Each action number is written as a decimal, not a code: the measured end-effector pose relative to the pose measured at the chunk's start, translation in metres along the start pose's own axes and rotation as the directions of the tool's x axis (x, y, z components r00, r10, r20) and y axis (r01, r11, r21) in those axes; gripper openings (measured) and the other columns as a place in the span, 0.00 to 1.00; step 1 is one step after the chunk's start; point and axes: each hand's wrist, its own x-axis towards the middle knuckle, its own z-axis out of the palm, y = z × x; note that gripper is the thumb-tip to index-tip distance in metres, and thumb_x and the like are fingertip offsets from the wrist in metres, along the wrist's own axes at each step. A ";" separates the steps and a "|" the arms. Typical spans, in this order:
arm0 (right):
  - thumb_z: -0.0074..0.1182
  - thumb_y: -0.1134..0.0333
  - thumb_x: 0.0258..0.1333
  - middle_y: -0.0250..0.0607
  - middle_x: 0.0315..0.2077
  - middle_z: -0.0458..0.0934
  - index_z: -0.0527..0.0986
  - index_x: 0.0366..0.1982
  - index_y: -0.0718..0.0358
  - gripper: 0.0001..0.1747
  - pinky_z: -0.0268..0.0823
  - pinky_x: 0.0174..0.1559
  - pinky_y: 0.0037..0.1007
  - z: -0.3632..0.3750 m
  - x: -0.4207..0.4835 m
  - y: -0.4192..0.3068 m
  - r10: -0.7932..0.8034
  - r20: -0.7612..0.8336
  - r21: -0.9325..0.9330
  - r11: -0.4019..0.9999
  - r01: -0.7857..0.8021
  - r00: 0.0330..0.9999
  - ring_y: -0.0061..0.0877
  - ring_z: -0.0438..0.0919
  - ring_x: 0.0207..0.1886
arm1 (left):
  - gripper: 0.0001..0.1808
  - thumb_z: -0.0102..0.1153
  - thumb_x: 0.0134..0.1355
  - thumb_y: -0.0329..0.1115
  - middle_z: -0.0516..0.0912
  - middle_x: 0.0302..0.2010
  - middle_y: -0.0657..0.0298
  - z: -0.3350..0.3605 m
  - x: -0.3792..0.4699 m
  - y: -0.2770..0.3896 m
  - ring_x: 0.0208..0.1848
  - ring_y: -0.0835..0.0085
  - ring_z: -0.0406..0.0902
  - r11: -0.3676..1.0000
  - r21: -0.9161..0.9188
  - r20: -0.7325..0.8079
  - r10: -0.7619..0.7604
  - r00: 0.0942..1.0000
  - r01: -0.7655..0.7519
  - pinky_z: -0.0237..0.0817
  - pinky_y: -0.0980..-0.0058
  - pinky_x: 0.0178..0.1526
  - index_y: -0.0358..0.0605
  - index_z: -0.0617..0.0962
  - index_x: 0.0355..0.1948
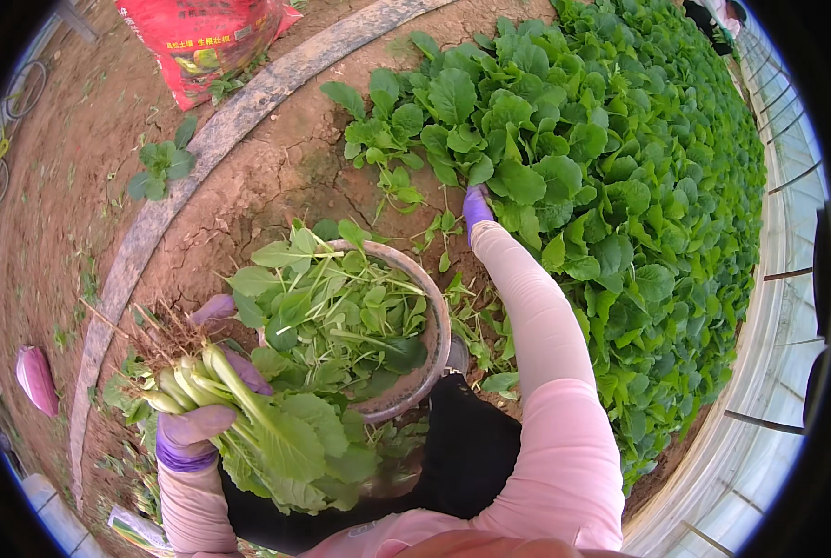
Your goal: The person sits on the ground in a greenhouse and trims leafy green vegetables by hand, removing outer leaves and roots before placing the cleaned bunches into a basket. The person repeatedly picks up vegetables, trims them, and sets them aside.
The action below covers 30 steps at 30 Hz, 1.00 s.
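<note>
My left hand (193, 427), in a purple glove, grips a bunch of pulled leafy greens (276, 439). Pale stems and brown soil-stained roots point up and left, while the leaves hang over my lap. Just beyond the bunch stands a round tub (442, 335) with loose leaves and stems (349, 314) heaped in it. My right hand (477, 208), also gloved, reaches to the base of the growing leafy greens (520, 132) at the edge of the bed. Leaves cover its fingertips, so its grip is hidden.
A dark flat hose (199, 171) curves across bare soil on the left. Beyond it are a red printed sack (206, 42) and a pink object (36, 380). Plastic sheeting (750, 418) borders the bed on the right. Another person (719, 21) is at the far top right.
</note>
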 end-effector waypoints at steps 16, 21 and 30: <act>0.49 0.64 0.63 0.45 0.57 0.75 0.76 0.57 0.60 0.21 0.64 0.59 0.46 0.017 0.017 0.002 0.078 0.066 0.080 0.993 -0.083 0.995 0.43 0.74 0.58 | 0.61 0.68 0.33 0.28 0.85 0.33 0.49 0.013 0.000 0.003 0.34 0.56 0.84 0.999 -0.015 -0.043 -0.037 0.998 0.037 0.78 0.62 0.44 0.28 0.53 0.72; 0.49 0.64 0.63 0.45 0.57 0.75 0.76 0.57 0.60 0.21 0.64 0.59 0.47 0.022 0.018 0.003 0.118 0.067 0.178 0.976 -0.128 0.991 0.43 0.74 0.59 | 0.61 0.66 0.33 0.28 0.84 0.33 0.49 0.014 0.002 0.000 0.35 0.57 0.84 0.999 -0.001 -0.045 -0.043 0.998 0.043 0.77 0.62 0.44 0.28 0.53 0.71; 0.50 0.64 0.63 0.45 0.58 0.75 0.76 0.57 0.59 0.22 0.63 0.60 0.48 0.021 0.018 -0.004 0.187 0.073 0.324 0.925 -0.200 0.980 0.44 0.74 0.60 | 0.35 0.66 0.33 0.33 0.79 0.29 0.52 0.020 0.004 -0.002 0.31 0.59 0.78 0.995 0.097 -0.056 0.023 0.998 -0.018 0.73 0.61 0.40 0.30 0.75 0.48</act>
